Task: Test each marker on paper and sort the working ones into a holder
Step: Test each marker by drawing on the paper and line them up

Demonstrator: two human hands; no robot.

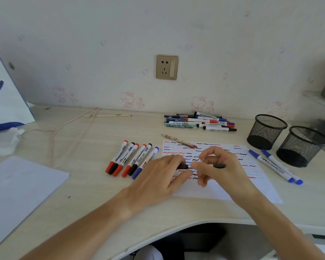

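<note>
— Nearest the lens: what is shown?
— Both forearms, mine, crossing the curved front edge of the pale wood-grain table. My left hand pinches the cap end of a black marker; my right hand curls round its barrel, above the paper ruled with red, blue and black squiggles.

— And to either side?
— Left of the paper, a row of six markers, red, black and blue. Right of it, two blue markers lie beside two black mesh holders. A heap of pens sits by the wall, with a pencil just in front, its tip on the paper.

— The room?
— Wallpaper with faint pink cat figures, a gold socket, a pink cord, a second sheet at far left.
</note>
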